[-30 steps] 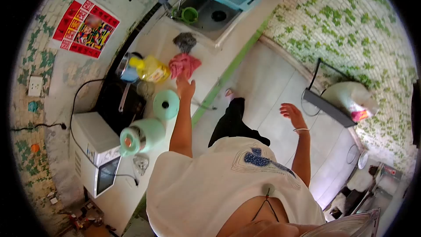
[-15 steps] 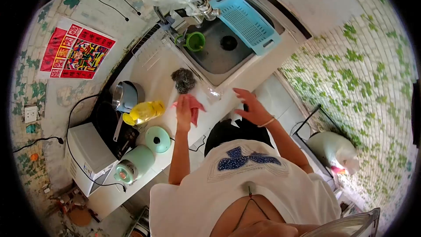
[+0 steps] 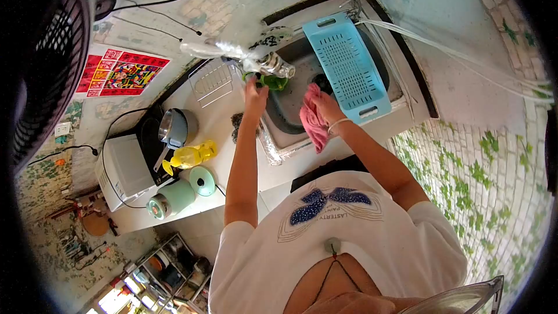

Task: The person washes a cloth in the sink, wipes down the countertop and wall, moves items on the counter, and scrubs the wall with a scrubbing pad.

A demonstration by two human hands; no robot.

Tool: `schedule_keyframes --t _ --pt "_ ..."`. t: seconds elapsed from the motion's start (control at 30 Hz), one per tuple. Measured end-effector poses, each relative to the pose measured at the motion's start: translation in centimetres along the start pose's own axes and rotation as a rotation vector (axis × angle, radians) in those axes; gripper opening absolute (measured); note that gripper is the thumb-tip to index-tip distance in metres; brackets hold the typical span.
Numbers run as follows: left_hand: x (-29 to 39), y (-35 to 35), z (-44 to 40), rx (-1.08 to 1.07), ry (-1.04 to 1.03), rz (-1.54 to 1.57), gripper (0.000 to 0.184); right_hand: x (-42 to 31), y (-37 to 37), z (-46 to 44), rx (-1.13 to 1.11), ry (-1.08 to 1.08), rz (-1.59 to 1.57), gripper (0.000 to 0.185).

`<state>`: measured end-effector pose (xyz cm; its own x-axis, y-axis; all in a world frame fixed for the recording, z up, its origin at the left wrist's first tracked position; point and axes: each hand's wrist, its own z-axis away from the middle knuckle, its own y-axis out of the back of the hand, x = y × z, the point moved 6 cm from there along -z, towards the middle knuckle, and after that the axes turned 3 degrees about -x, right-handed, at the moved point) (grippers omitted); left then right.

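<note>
My left hand (image 3: 256, 97) is at the handle side of a green plastic cup (image 3: 276, 83) in the sink (image 3: 290, 104), its fingers closed around the handle, partly hidden by the hand itself. In my right hand (image 3: 326, 108) is a bunched pink cloth (image 3: 314, 127), which hangs over the sink's front rim. Above the cup is the faucet (image 3: 279, 65), wrapped in clear plastic. A blue drain basket (image 3: 347, 61) lies across the right part of the sink. Beside my left forearm sits a dark scouring pad (image 3: 236, 127), partly covered by it.
Left of the sink are a wire rack (image 3: 212, 84), a saucepan (image 3: 179, 128), a yellow bottle (image 3: 195, 154), a green lid (image 3: 202, 181) and a green container (image 3: 174, 197). A white appliance (image 3: 125, 168) stands farther left. Hoses (image 3: 430, 46) run along the right wall.
The pink cloth has passed from my left hand to my right, which moved up to the sink's edge. My left hand has reached forward to the green cup. The view has shifted.
</note>
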<state>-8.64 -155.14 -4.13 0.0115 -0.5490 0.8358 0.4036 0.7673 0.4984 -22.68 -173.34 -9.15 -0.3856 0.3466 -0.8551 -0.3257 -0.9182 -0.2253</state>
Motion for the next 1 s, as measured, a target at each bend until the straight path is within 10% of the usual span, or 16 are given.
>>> schedule_keyframes --t 0.4,0.57,0.87,1.0 --pt "0.9 -1.1 -2.3 0.357 -0.137 -0.283 0.028 -2.9 -3.5 -4.2 -0.178 -0.231 -0.830 0.013" --pt "-4.0 -1.3 -3.9 0.354 -0.147 0.160 0.028 -3.7 -3.0 -5.4 -0.133 -0.207 -0.627 0.018" --pt "0.2 -1.4 -1.9 0.427 -0.273 -0.296 0.026 -4.4 -4.6 -5.9 -0.287 -0.169 -0.700 0.009" --pt "-3.6 -1.6 -3.4 0.336 -0.291 0.069 0.026 -2.7 -4.7 -6.6 -0.133 -0.250 -0.724 0.011"
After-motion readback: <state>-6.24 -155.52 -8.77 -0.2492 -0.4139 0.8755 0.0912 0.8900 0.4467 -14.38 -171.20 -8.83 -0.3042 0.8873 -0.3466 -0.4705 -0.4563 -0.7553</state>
